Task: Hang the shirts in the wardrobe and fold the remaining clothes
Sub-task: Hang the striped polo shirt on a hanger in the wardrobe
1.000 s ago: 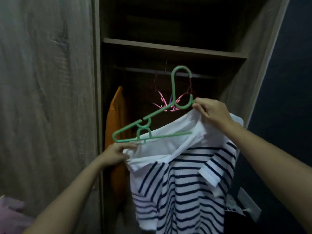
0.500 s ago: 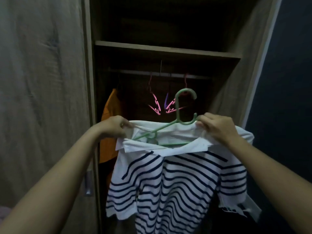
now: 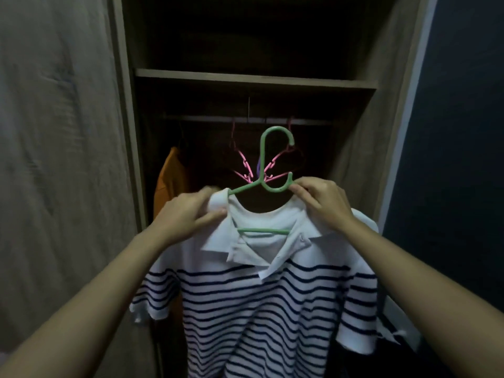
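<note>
A white polo shirt with dark navy stripes hangs on a green plastic hanger, held up in front of the open wardrobe. My left hand pinches the shirt's left collar and shoulder over the hanger arm. My right hand grips the right shoulder of the shirt together with the hanger's right arm. The hanger's hook stands upright just below the wardrobe rail. The hanger's crossbar shows through the neck opening.
An orange garment hangs at the left of the rail. Pink hangers hang behind the green hook. A shelf runs above the rail. The wardrobe door stands at the left, a dark wall at the right.
The hanger went from tilted outside the shirt to upright inside it. Both hands drew the shoulders over its arms, and the shirt now hangs spread and level.
</note>
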